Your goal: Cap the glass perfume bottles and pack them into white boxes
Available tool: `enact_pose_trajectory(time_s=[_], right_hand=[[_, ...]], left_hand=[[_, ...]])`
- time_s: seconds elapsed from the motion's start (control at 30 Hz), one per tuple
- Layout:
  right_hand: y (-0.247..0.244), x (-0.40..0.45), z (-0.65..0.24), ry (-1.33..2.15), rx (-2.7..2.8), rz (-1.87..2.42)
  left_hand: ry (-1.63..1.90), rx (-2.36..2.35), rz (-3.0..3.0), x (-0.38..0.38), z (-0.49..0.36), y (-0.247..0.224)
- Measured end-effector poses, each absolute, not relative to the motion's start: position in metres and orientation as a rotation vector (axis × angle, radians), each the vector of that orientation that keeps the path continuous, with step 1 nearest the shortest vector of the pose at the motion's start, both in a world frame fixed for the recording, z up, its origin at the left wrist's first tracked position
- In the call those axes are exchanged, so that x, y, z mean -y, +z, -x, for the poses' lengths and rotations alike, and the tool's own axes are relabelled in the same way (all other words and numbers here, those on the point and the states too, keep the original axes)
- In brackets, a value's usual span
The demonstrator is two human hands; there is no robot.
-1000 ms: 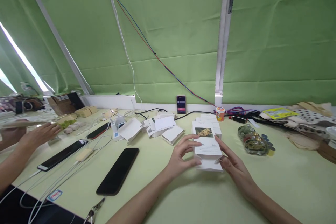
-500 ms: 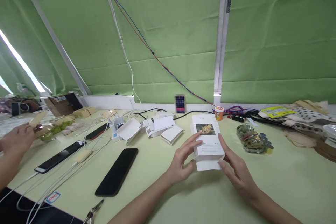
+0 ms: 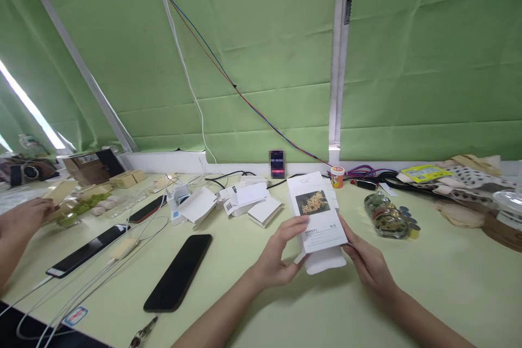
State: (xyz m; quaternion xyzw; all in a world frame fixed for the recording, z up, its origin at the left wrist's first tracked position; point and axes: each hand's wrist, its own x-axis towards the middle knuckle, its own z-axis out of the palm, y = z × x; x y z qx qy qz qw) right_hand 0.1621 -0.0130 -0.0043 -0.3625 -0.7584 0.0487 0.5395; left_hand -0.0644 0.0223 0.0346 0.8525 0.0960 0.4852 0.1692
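Observation:
A white cardboard box (image 3: pixel 322 231) with a printed picture of yellow flowers is held between both hands above the table. Its near end stands open, with a flap (image 3: pixel 326 261) hanging toward me. My left hand (image 3: pixel 277 255) grips the box's left side, fingers on the top face and thumb by the near end. On the right edge near the open end, my right hand (image 3: pixel 367 263) is closed, fingers and thumb pinching the card. What lies inside the box cannot be seen.
Flattened white boxes (image 3: pixel 244 198) lie beyond my hands. A black phone (image 3: pixel 178 272) and cables are to the left; glass jars (image 3: pixel 385 217) and coins (image 3: pixel 410 217) to the right. An orange tub (image 3: pixel 337 178) stands behind. Another person's hand (image 3: pixel 24 223) works at far left.
The box has tilted, its far end swinging left, and its near flap shows more fully. Both hands stay on it, the right fingers now closer together at the near corner.

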Motion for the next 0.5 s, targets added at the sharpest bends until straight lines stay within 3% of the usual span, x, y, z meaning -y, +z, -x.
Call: enact_pose_trajectory(time_s=[0.5], right_hand=[[-0.0112,0.0164,-0.1631,-0.021,1.622,0.915]], left_hand=[[1.613,-0.268,-2.818,-0.0250,0.0673,0.0238]])
